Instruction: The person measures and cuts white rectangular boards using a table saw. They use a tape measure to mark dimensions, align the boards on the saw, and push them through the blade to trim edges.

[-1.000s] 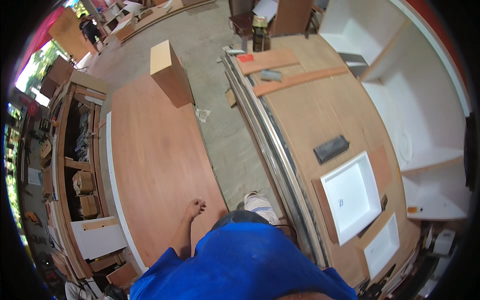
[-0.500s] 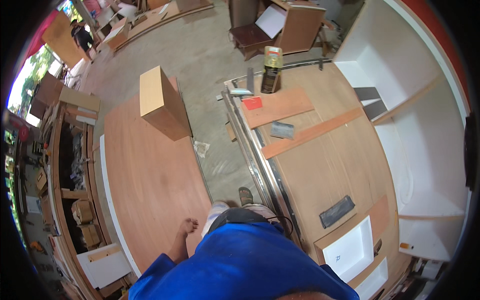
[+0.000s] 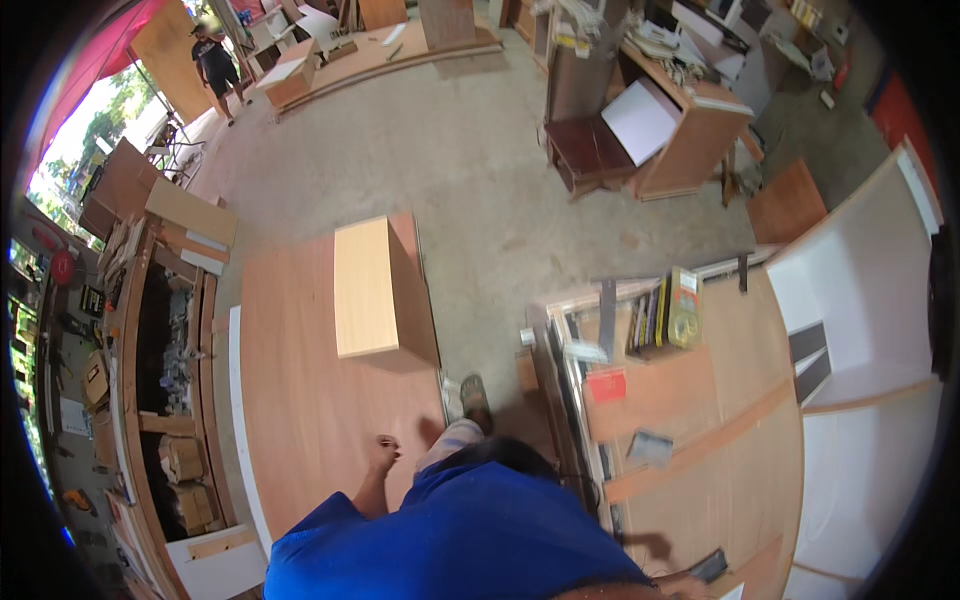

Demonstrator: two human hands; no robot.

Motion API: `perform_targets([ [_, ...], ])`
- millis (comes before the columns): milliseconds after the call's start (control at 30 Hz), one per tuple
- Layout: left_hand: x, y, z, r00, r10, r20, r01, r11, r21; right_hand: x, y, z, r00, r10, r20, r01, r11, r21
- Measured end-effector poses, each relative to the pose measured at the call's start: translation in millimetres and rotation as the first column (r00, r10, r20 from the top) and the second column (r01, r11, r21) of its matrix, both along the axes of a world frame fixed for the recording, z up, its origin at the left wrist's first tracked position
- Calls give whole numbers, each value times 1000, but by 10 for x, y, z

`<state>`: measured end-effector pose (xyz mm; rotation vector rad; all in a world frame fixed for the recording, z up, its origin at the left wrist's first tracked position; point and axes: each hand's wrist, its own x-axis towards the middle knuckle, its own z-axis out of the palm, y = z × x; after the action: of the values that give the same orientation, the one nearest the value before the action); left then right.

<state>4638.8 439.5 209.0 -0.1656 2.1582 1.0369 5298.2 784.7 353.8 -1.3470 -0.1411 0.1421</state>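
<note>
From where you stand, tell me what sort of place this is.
Most likely a carpentry or furniture workshop. Large plywood sheets lie flat, one carrying a plain wooden box; unfinished cabinets stand on the concrete floor, and shelves hold tools and offcuts.

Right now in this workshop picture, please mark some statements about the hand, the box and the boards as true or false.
1. The left hand hangs over the brown board. True.
2. The hand holds a hammer. False: it holds nothing that shows.
3. A pale wooden box stands on the brown board. True.
4. The box touches the hand. False: it stands apart, farther up the board.
5. A red card lies on the bench at the right. True.
6. The right hand shows plainly. False: it is not in view.
</note>
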Motion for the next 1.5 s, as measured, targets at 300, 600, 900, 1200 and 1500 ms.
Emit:
perform_targets([
  [300,-3045,1408,790,726,250,-641,-162,967,195,-3769,2279,2119,910,318,266,-402,833,380],
  [600,-4328,3822,1116,750,377,-543,-132,890,436,-7246,4658,2478,597,679,428,-798,449,401],
  [900,-5841,5528,868,783,370,-500,-138,887,441,-10751,6557,1636,-261,782,567,-853,87,-514],
  [1200,-8246,7276,2073,450,267,-852,66,942,330,-13665,7016,1026,-901,425,-87,18,-163,-986],
  [1500,-10836,8867,3189,166,-690,-705,830,483,-278,-16164,7555,1404,-976,175,-127,76,-272,-959],
])
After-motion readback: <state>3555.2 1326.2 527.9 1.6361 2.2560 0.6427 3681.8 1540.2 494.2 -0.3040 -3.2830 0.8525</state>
